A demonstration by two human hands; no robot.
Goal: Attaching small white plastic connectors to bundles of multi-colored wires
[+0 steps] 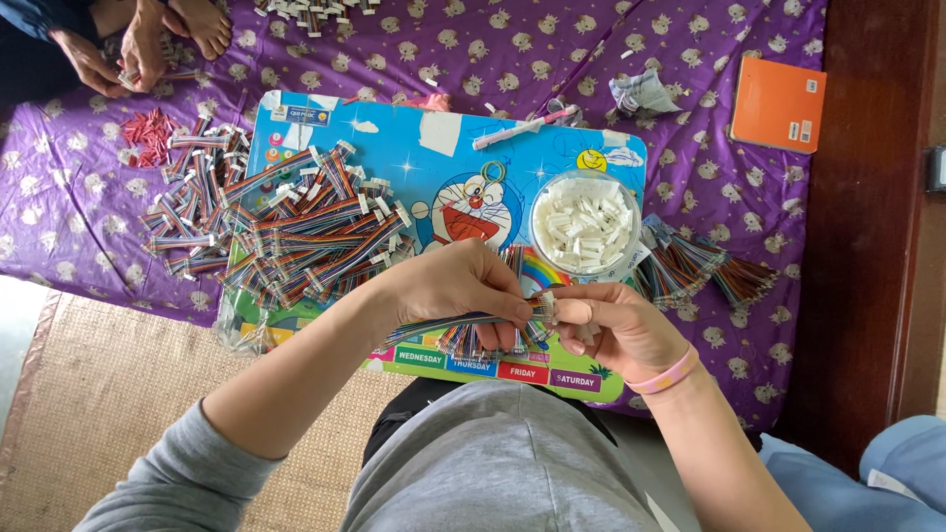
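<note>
A: What are the 2 hands doing?

B: The left hand [463, 286] pinches a flat rainbow ribbon cable [443, 325] near its end, fingers curled over it. The right hand [611, 330] meets it, thumb and fingers closed on a small white connector [549, 307] at the cable's tip. A pink wristband [665, 377] sits on the right wrist.

A: Where is all that?

B: Just above the near edge of a blue cartoon lap board [443, 158], over a loose bundle of cables [483, 340] lying there.

A: And around it?

B: A round clear tub of white connectors [585, 225] stands on the board, just right of centre. A heap of finished cables [296, 222] covers its left side and spills onto the purple cloth [690, 167]. An orange notebook [778, 103] lies far right. Another person's hands [128, 49] work at the top left corner
</note>
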